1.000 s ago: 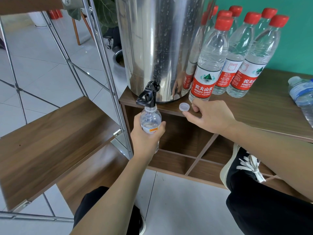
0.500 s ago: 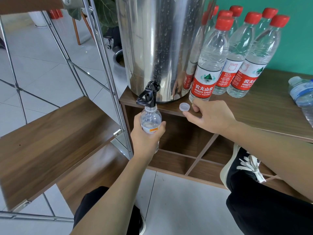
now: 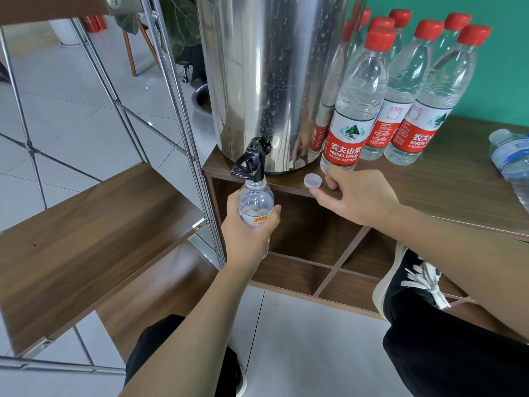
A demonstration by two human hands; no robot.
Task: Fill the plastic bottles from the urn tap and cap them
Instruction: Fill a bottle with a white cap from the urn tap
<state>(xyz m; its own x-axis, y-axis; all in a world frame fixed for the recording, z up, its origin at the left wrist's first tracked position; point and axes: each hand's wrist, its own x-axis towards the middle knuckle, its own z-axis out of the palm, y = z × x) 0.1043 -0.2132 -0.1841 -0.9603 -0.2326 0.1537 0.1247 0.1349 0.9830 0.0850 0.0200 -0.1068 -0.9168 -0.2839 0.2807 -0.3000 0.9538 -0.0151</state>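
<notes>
A steel urn [image 3: 272, 81] stands on the wooden cabinet [image 3: 429, 190], its black tap [image 3: 249, 164] hanging over the front edge. My left hand [image 3: 249, 230] grips a small clear uncapped bottle [image 3: 254, 200] upright, its mouth right under the tap. A white cap [image 3: 312, 179] lies open side up on the cabinet top. My right hand [image 3: 352, 196] rests on the cabinet edge just right of the cap, fingers loosely curled, holding nothing. Several red-capped labelled bottles [image 3: 355, 110] stand to the right of the urn.
Another clear bottle with a blue label [image 3: 512, 159] lies at the cabinet's right edge. A metal-framed rack with wooden shelves [image 3: 86, 239] stands to the left. My knee and a black shoe [image 3: 412, 282] are below the cabinet's open compartments.
</notes>
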